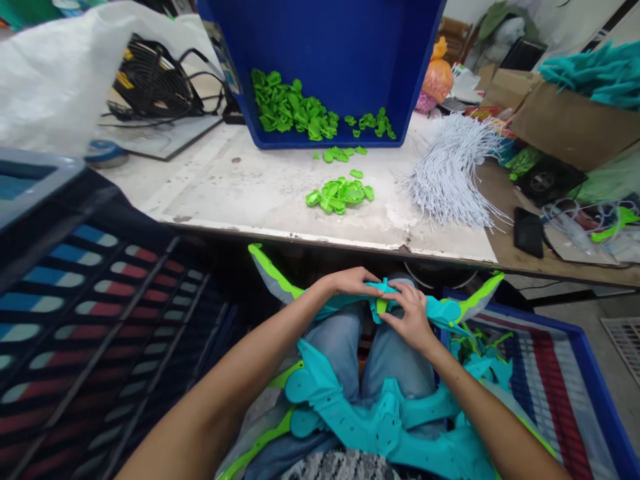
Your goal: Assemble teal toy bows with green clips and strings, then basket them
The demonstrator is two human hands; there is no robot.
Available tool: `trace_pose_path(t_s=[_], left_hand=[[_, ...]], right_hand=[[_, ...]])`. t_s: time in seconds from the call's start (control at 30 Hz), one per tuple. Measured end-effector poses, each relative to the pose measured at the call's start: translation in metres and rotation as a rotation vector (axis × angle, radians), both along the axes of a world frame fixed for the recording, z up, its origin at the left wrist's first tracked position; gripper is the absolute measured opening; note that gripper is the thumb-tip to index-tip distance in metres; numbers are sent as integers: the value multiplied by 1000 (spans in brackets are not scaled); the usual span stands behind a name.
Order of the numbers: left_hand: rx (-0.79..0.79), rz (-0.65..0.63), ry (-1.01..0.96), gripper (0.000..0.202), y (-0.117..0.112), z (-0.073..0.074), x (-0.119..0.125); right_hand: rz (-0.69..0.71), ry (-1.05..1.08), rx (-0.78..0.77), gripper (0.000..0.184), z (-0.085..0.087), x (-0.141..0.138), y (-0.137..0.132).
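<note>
Above my knees lies a turquoise plastic toy bow (443,311) with grey and lime-green tips reaching out to both sides. My left hand (353,282) is closed on its turquoise middle from the left, thumb and fingers near the top of the grip. From the right, my right hand (412,312) grips the same middle part, fingers over the top and thumb below. Between the two hands a small lime-green piece (381,306) shows against the turquoise grip; whether it is fixed there I cannot tell. More turquoise toy bows (350,421) rest across my lap, closer to my body.
A blue bin (345,53) lies tipped toward me on the white table (240,193), holding green pieces. A small heap of green pieces (340,195) sits before it, white ties (455,170) to the right. Crates stand left (100,320) and right (590,373).
</note>
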State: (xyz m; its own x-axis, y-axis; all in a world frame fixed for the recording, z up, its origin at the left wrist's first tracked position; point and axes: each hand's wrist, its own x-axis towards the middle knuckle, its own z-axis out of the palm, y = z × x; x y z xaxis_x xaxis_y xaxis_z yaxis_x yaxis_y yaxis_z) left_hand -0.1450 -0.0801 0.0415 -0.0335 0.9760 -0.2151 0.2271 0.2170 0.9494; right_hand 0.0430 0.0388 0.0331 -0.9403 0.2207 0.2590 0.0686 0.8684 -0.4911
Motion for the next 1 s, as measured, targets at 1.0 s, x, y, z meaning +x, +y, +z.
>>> trace_pose_path(t_s=[1.0], left_hand=[[67,134,1353,61,-54,-14,85]], right_hand=[[-24,161,128,24,40,3,45]])
